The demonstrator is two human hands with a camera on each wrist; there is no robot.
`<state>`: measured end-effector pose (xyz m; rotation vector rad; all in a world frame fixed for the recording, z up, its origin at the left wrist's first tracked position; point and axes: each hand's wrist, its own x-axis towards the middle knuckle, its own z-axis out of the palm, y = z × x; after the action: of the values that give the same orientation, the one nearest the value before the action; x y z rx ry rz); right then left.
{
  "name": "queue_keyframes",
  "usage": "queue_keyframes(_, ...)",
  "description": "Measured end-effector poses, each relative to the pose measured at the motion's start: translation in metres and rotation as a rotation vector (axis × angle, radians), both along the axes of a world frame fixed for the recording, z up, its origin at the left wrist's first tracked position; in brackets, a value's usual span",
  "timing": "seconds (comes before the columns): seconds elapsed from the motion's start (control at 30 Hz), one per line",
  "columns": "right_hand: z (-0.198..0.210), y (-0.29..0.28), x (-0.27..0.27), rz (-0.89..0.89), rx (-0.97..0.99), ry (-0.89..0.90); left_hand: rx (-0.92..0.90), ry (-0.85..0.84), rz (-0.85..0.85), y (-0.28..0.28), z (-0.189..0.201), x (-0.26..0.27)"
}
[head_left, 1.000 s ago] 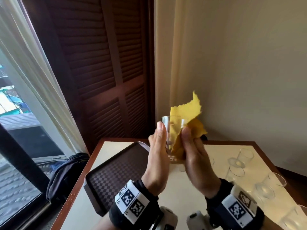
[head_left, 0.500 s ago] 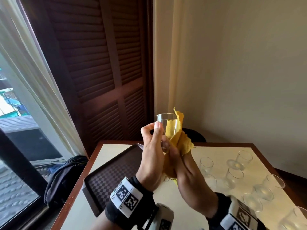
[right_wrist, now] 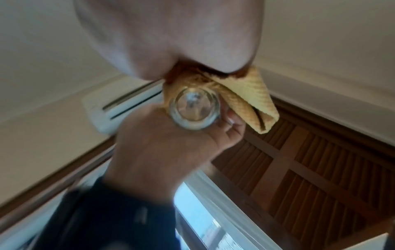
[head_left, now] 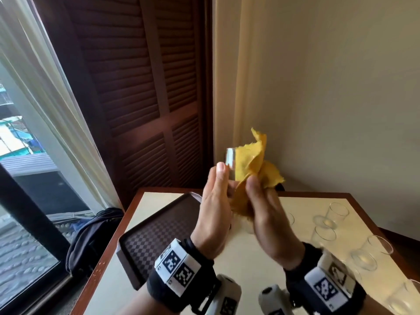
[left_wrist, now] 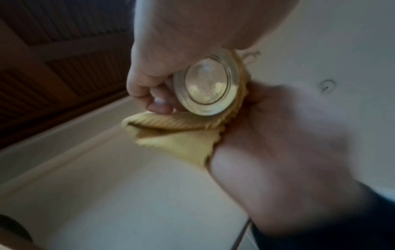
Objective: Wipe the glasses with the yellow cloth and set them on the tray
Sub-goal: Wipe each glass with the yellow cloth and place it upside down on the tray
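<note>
A small clear glass [head_left: 230, 160] is held upright in the air above the table. My left hand [head_left: 217, 201] grips it from the left, fingers curled round its base [left_wrist: 206, 85]. My right hand [head_left: 263, 214] holds the yellow cloth [head_left: 251, 162] wrapped against the glass's right side; one corner of the cloth sticks up above the rim. From below, the glass base [right_wrist: 194, 108] shows with the cloth [right_wrist: 245, 99] folded around it. The dark checkered tray [head_left: 156, 233] lies on the table below and to the left, with nothing on the part that shows.
Several clear glasses [head_left: 325, 233] stand on the right half of the cream table [head_left: 247, 264]. A dark louvered door [head_left: 141, 94] and a window are behind on the left. A dark bag [head_left: 91, 233] lies on the floor by the table's left edge.
Both hands stayed raised with the glass. The cloth now covers more of the glass's right side and its corner stands higher than half a second ago.
</note>
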<state>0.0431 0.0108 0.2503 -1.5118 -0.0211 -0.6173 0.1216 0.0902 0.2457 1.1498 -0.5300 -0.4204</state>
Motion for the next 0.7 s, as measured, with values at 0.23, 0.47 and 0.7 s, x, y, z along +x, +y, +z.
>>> queue_keyframes(0.23, -0.011, 0.018, -0.002, -0.036, -0.101, -0.049, 0.016, 0.081, 0.048, -0.003, 0.004, 0.009)
queue_keyframes(0.47, 0.010, -0.010, 0.015, -0.311, -0.041, -0.037, 0.037, 0.102, 0.032, -0.004, -0.002, 0.001)
queue_keyframes(0.7, -0.020, 0.004, 0.005, -0.319, -0.395, -0.041, 0.193, 0.028, 0.039, 0.002, 0.008, 0.023)
